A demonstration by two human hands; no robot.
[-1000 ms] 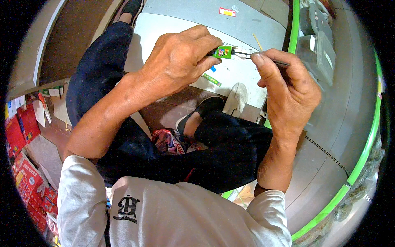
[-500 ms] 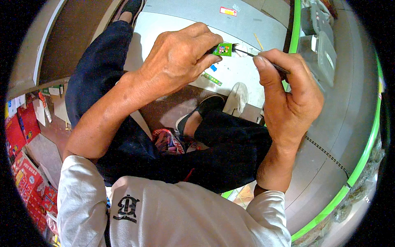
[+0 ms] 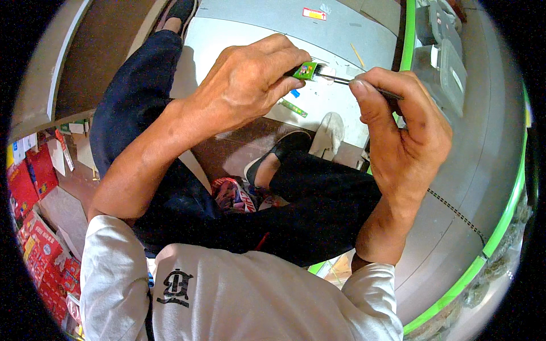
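Observation:
My left hand [image 3: 253,74] pinches a small green block with a colourful printed wrap [image 3: 306,71], lighter-like in shape; its exact kind I cannot tell. The right end of the block sticks out past my fingertips. My right hand [image 3: 404,116] is closed around a thin dark metal tool [image 3: 336,79], which looks like tweezers. The tool's tip reaches the block's exposed end. Below my left fingers, a blue scrap [image 3: 294,92] and a green printed strip [image 3: 293,108] lie on the white board.
The white board [image 3: 227,42] lies beyond my legs. On it are a thin yellow stick [image 3: 357,55] and a red-and-yellow label [image 3: 314,13]. A pale cloth [image 3: 329,136] hangs near my foot. Grey plastic bins [image 3: 446,74] stand right; red packages [image 3: 42,250] lie left.
My right hand has shifted slightly right and down. The green block has tilted and moved a little left, with the tool's tip still at its end.

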